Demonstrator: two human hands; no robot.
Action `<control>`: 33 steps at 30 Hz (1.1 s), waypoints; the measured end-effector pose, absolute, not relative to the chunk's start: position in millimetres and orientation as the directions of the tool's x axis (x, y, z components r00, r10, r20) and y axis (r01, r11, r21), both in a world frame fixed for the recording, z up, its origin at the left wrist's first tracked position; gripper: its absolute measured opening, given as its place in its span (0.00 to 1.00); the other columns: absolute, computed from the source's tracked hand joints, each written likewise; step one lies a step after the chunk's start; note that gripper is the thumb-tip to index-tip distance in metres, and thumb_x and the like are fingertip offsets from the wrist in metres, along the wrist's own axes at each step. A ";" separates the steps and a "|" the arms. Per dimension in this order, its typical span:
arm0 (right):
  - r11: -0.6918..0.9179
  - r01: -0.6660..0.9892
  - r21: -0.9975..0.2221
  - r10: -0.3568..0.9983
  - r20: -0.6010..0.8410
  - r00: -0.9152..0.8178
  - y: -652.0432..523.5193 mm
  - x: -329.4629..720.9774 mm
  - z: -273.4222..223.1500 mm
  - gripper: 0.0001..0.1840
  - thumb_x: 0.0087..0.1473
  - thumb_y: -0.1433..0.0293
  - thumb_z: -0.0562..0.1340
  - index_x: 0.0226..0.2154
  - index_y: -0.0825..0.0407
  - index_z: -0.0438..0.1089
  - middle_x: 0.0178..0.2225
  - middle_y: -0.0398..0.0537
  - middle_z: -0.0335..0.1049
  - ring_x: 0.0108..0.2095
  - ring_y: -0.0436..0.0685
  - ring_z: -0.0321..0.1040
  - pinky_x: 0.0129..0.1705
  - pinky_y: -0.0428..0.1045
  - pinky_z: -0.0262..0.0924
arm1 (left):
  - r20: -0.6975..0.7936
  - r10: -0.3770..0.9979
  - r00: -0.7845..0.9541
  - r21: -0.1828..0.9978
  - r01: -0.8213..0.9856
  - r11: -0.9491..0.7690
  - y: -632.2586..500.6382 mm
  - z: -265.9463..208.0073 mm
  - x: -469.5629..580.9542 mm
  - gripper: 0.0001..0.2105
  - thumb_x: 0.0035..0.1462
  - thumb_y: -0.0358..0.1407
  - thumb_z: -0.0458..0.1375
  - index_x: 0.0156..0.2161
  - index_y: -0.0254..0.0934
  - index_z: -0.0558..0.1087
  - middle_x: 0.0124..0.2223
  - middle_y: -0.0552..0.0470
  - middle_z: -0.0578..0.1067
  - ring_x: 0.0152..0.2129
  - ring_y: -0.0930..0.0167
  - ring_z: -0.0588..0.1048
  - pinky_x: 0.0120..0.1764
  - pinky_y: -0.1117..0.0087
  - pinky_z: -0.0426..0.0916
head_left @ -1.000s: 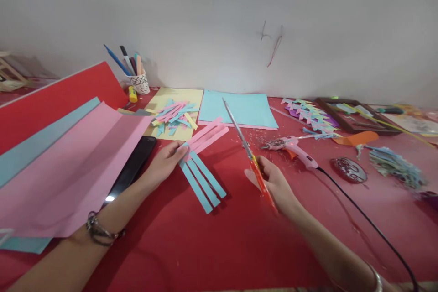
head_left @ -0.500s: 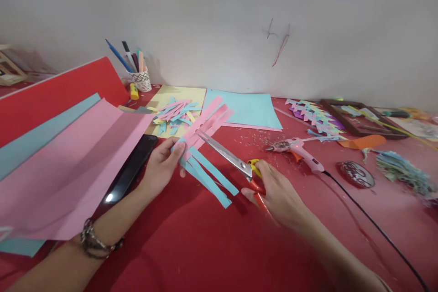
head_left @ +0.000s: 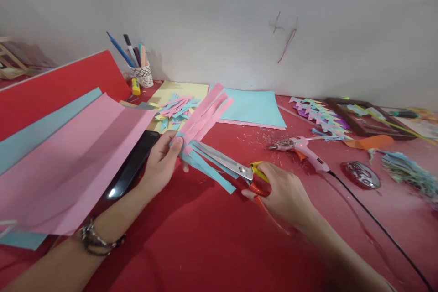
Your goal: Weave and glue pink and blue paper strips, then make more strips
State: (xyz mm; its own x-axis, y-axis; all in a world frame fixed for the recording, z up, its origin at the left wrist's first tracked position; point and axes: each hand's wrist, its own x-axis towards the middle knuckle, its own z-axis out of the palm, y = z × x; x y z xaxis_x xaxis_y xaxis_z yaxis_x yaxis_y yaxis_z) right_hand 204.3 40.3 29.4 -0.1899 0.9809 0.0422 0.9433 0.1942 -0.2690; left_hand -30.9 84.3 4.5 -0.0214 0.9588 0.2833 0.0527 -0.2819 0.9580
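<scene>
head view: scissors (head_left: 222, 157) in right hand (head_left: 287, 191), at paper strips (head_left: 192, 128) in left hand (head_left: 163, 155)

1 pale grey wall (head_left: 205, 23) rises behind 1 red tabletop (head_left: 219, 251).

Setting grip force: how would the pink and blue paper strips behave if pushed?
The paper strips probably flex easily, being thin and narrow. They may fan apart: their free ends splay beyond the left hand. Likely light, given so little material.

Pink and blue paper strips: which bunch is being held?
The long pink and blue paper strips pinched in the left hand; the shorter multicoloured paper strips lie piled on pale yellow paper.
</scene>
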 end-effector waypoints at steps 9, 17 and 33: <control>0.187 0.945 -0.268 0.982 0.035 -0.185 38.7 203.2 30.6 0.16 0.42 0.57 0.62 0.32 0.49 0.66 0.29 0.45 0.71 0.27 0.55 0.67 0.24 0.46 0.50 | 0.374 0.926 -0.044 0.923 0.118 -0.367 82.8 4.6 -32.2 0.10 0.54 0.44 0.51 0.28 0.40 0.62 0.19 0.63 0.66 0.08 0.80 0.64 0.16 0.75 0.64; 0.185 0.935 -0.303 0.982 0.026 -0.186 40.0 203.7 28.7 0.15 0.42 0.59 0.61 0.32 0.50 0.65 0.31 0.47 0.72 0.29 0.56 0.68 0.26 0.46 0.52 | 0.378 0.925 -0.033 0.915 0.164 -0.368 81.9 4.2 -31.2 0.09 0.54 0.43 0.51 0.30 0.40 0.63 0.20 0.62 0.66 0.09 0.79 0.65 0.16 0.75 0.64; 0.226 0.924 -0.308 0.974 0.066 -0.216 39.7 205.1 26.7 0.14 0.44 0.58 0.60 0.31 0.50 0.65 0.30 0.46 0.71 0.27 0.54 0.67 0.25 0.45 0.52 | 0.339 0.941 -0.004 0.934 0.120 -0.336 81.1 12.5 -28.3 0.11 0.53 0.42 0.52 0.23 0.40 0.63 0.12 0.61 0.64 0.08 0.77 0.64 0.17 0.74 0.64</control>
State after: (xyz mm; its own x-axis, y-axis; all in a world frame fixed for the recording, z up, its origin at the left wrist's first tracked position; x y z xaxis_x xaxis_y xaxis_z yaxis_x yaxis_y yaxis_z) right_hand 205.1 39.7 26.7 -0.2159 0.9742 0.0664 0.9240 0.2258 -0.3085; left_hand -28.3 81.1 12.5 -0.0039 0.9408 0.3390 0.1203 -0.3361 0.9341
